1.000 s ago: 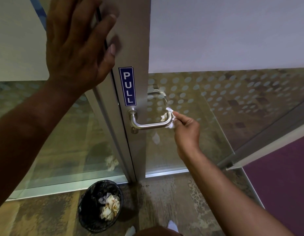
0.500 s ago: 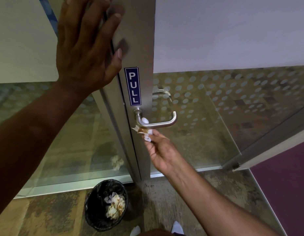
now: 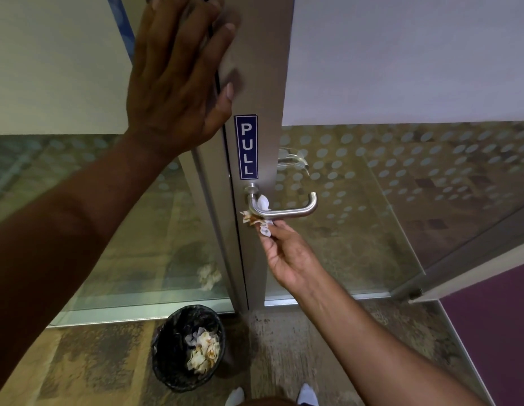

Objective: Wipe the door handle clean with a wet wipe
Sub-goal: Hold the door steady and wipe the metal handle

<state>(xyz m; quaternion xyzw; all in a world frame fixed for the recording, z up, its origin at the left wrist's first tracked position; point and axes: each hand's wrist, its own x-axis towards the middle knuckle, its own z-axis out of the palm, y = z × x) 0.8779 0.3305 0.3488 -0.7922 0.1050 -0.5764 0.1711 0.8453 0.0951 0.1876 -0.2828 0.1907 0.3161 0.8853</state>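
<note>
A brushed-metal lever door handle (image 3: 296, 211) juts from the grey door stile (image 3: 260, 83), just under a blue PULL sign (image 3: 246, 147). A white wet wipe (image 3: 259, 218), stained brown, is wrapped around the handle's inner bend near the stile. My right hand (image 3: 287, 253) reaches up from below, palm up, and pinches the wipe with its fingertips. My left hand (image 3: 178, 74) lies flat with spread fingers against the door's edge, higher up.
A black mesh waste bin (image 3: 188, 347) holding several crumpled, stained wipes stands on the floor by the foot of the door. Glass panels with frosted dots (image 3: 401, 177) lie left and right of the stile. A purple floor area (image 3: 495, 332) is at right.
My right hand has carried the wipe from the handle's outer bend to its inner end by the stile and now grips from underneath. The left hand stays pressed on the door.
</note>
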